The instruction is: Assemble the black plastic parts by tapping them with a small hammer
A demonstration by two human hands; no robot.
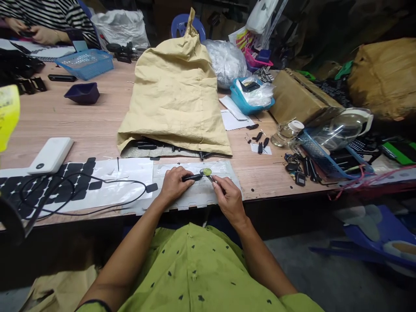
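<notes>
My left hand [177, 183] is closed on a slim black handle-like piece [193, 177], which points to the right. My right hand [228, 197] pinches a thin tool with a metallic tip [210, 177], close to the black piece's right end. Where the two meet lies a small round yellow-green thing [206, 172]; I cannot tell whether it is attached to either. Under both hands is a pale grey sheet [208, 197] at the table's front edge. Just beyond them, black parts [146, 146] show under the lower edge of a large beige cloth bag [175, 95].
To the left, a looped black cable [113, 211] crosses a white sheet with black pads [108, 186], near a white power bank [52, 155]. A blue basket [338, 162], a glass jar [286, 133] and loose black pieces stand right. Another person's hands [45, 34] are far left.
</notes>
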